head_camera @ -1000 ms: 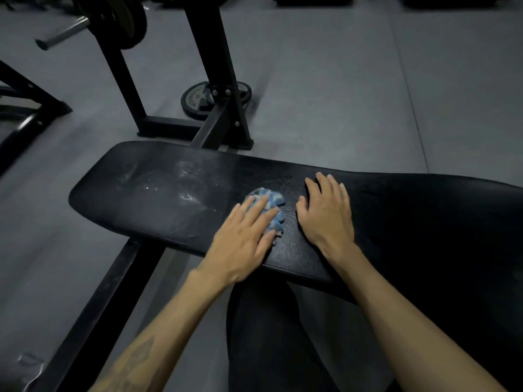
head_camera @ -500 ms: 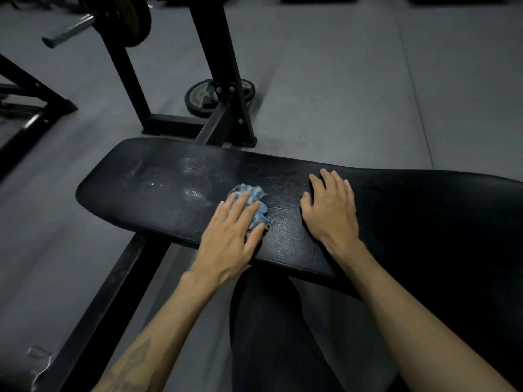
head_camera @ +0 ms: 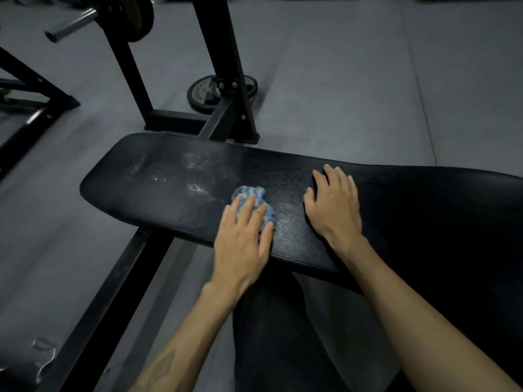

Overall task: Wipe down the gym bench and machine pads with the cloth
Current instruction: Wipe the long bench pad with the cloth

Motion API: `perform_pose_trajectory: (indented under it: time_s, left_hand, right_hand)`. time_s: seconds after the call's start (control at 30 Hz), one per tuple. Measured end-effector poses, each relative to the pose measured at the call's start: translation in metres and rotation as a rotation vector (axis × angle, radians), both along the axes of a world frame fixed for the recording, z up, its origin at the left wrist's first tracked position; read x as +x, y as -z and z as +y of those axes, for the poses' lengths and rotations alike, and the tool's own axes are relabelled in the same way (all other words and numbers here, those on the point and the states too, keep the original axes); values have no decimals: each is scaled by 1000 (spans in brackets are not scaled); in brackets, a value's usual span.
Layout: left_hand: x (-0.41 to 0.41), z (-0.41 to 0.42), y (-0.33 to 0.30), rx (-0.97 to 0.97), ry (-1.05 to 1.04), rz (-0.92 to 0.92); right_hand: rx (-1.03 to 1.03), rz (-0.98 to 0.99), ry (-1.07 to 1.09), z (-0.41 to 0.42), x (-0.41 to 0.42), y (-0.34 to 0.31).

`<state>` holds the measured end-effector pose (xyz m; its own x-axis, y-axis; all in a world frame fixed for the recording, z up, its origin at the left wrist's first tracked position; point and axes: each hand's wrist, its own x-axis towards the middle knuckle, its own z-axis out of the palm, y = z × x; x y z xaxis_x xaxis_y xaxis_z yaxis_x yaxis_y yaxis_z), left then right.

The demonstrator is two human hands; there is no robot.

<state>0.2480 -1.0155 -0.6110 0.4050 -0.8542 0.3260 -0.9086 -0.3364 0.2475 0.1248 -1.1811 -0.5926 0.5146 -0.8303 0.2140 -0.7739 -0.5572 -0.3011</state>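
A long black padded bench (head_camera: 158, 190) runs across the view, with pale smears and wet spots on its left half. A crumpled blue and white cloth (head_camera: 254, 195) lies on the pad near the middle. My left hand (head_camera: 243, 239) presses flat on the cloth, fingers spread over it, and covers most of it. My right hand (head_camera: 335, 205) rests flat on the pad just right of the cloth, fingers together, holding nothing. The bench's right part is dark and hard to make out.
The bench's black steel frame (head_camera: 113, 292) runs along the floor at lower left. Two black uprights (head_camera: 223, 66) stand behind the bench, with a weight plate (head_camera: 203, 93) on the grey floor and a loaded barbell end (head_camera: 70, 25) at top left. My dark-trousered leg (head_camera: 277, 335) is below the bench.
My left hand has slid the cloth to the left along the pad, then slightly back toward the near edge. The right hand stays planted on the pad.
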Motion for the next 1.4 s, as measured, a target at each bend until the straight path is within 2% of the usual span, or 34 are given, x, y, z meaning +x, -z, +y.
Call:
perform_pose_trajectory:
  time_s: [0.13,0.27,0.33,0.43,0.57,0.8,1.03,1.4]
  left_hand:
    - [7,12,7,-2,242,-72]
    - [11,17,7,-46,33,17]
    - [3,15,6,-62,-2,17]
    - [11,21,8,-78,115,-6]
    - [41,34,11,-105,260,-36]
    - [30,31,13,-140,117,-10]
    - [30,31,11,-108,118,-33]
    - [29,32,9,-86,78,-48]
  right_hand:
    - [2,35,-15,0,1,-1]
    - [-10,66,-72,2,5,-3]
    - [19,34,-120,5,19,-8]
    - [119,-76,-180,24,48,-15]
    - [70,-8,-156,42,63,-2]
    - [32,-4,-145,43,61,0]
    - [36,81,-158,44,61,-4]
    - [31,48,-371,41,84,-8]
